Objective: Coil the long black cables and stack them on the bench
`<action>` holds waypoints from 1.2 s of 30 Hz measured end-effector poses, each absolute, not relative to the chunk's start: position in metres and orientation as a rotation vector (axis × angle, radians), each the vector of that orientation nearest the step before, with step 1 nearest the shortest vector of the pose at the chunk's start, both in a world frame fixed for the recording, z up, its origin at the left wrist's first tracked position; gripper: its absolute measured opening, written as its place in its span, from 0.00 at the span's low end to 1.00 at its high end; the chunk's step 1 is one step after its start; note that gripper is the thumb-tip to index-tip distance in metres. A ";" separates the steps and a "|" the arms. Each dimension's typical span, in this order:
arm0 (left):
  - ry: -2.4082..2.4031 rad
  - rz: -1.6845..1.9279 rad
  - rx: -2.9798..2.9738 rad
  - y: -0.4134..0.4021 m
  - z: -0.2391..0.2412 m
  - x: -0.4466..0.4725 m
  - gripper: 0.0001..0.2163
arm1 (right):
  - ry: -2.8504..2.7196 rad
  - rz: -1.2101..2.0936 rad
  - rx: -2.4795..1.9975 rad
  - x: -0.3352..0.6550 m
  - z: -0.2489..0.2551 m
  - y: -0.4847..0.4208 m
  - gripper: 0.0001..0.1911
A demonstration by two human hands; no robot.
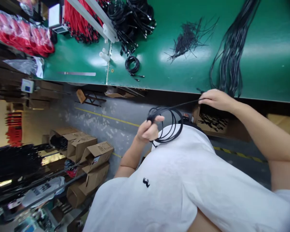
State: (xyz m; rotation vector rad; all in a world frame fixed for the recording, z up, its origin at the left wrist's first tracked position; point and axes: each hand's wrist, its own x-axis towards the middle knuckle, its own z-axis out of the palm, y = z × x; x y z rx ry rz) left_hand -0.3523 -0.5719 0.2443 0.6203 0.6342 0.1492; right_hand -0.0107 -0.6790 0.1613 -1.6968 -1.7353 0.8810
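Below table edge, left grip clenching cable coil, right grip pinching its near-horizontal tail

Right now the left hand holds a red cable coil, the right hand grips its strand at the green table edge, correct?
No: the head view shows the coil in the left hand is black, not red. The right hand grips its strand as stated.

Bright overhead light leaves white glare patches on the green surface. The left edge is motion-blurred and bent by wide-angle distortion; the middle of the view stays fairly sharp.
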 end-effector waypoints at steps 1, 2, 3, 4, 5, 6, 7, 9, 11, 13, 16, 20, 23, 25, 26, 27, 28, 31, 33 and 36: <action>0.703 0.235 0.600 -0.568 0.248 -0.356 0.19 | -1.716 0.783 -1.760 0.000 0.150 -0.685 0.21; 0.757 0.306 0.586 -0.564 0.251 -0.358 0.20 | -1.698 0.705 -1.813 0.009 0.141 -0.690 0.20; 0.794 0.357 0.582 -0.560 0.255 -0.360 0.20 | -1.667 0.664 -1.862 0.015 0.133 -0.695 0.19; 0.819 0.389 0.585 -0.557 0.258 -0.361 0.20 | -1.615 0.671 -1.907 0.019 0.126 -0.699 0.18; 0.837 0.410 0.592 -0.554 0.262 -0.362 0.20 | -1.554 0.727 -1.946 0.020 0.122 -0.702 0.17; 0.852 0.424 0.602 -0.552 0.265 -0.362 0.20 | -1.494 0.816 -1.978 0.018 0.119 -0.705 0.16; 0.864 0.436 0.615 -0.550 0.268 -0.362 0.20 | -1.447 0.899 -2.004 0.013 0.119 -0.708 0.15; 0.864 0.451 0.648 -0.547 0.271 -0.361 0.20 | -1.508 0.956 -2.067 -0.003 0.125 -0.713 0.15; 0.829 0.434 0.693 -0.545 0.268 -0.359 0.20 | -1.798 0.790 -2.160 -0.026 0.141 -0.717 0.16; 0.792 0.360 0.743 -0.545 0.259 -0.355 0.20 | -2.141 0.530 -2.196 -0.053 0.164 -0.721 0.15; 0.770 0.247 0.798 -0.548 0.238 -0.344 0.18 | -2.498 0.417 -1.960 -0.091 0.197 -0.720 0.15; 0.706 0.145 0.866 -0.562 0.207 -0.329 0.21 | -2.690 0.457 -1.400 -0.122 0.217 -0.701 0.12; 0.640 -0.023 0.983 -0.573 0.192 -0.323 0.23 | -2.610 0.334 -1.332 -0.127 0.223 -0.682 0.14; 0.576 -0.130 1.058 -0.578 0.189 -0.323 0.23 | -2.522 0.296 -1.397 -0.126 0.227 -0.676 0.14; 0.537 -0.165 1.069 -0.579 0.189 -0.325 0.23 | -2.473 0.285 -1.441 -0.124 0.229 -0.677 0.15; 0.499 -0.181 1.061 -0.579 0.190 -0.327 0.23 | -2.416 0.280 -1.492 -0.123 0.230 -0.680 0.15; 0.469 -0.189 1.046 -0.578 0.193 -0.329 0.23 | -2.351 0.295 -1.555 -0.122 0.230 -0.686 0.15; 0.427 -0.254 1.014 -0.575 0.207 -0.337 0.24 | -2.174 0.511 -1.723 -0.115 0.227 -0.707 0.15; 0.412 -0.343 1.033 -0.574 0.217 -0.342 0.25 | -2.051 0.572 -1.830 -0.107 0.221 -0.719 0.17; 0.422 -0.397 1.083 -0.575 0.228 -0.350 0.26 | -1.709 0.397 -2.009 -0.089 0.210 -0.726 0.26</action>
